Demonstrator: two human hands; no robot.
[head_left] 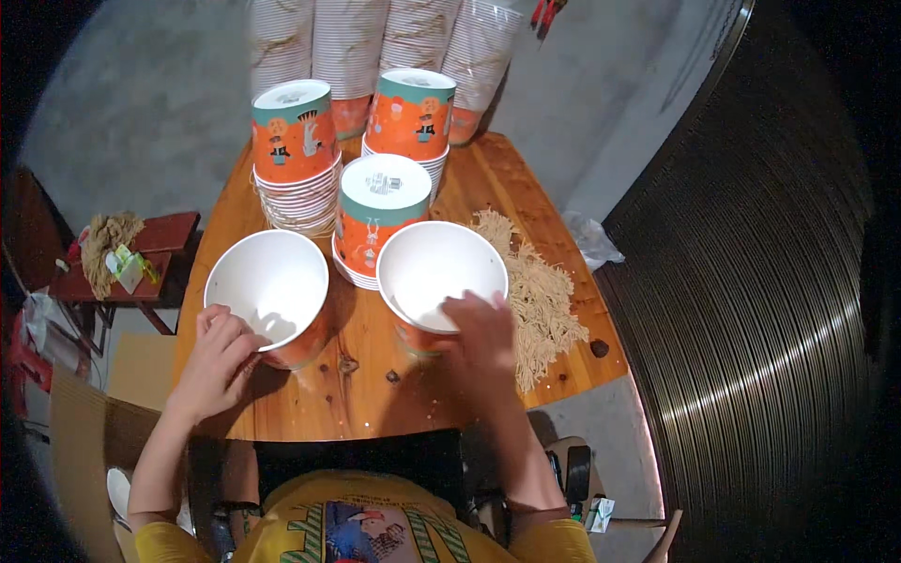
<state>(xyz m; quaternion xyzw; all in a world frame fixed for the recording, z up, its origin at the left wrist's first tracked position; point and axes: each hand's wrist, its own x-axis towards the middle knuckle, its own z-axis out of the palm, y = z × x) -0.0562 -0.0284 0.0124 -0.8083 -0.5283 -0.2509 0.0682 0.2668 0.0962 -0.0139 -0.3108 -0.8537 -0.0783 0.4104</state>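
Two white-lined orange paper buckets stand upright with their mouths up on the wooden table. At the left bucket, my left hand has its curled fingers closed at the near-left rim. My right hand is blurred by motion over the near-right rim of the right bucket, and its fingers are hard to make out. Just right of that bucket lies a pile of beige cords. Behind, an upside-down orange and green bucket tops a short nested stack.
Two more stacks of upturned buckets, a left one and a right one, stand farther back on the wooden table. Tall plastic-wrapped stacks rise behind them. A red bench is at left, a ribbed metal shutter at right.
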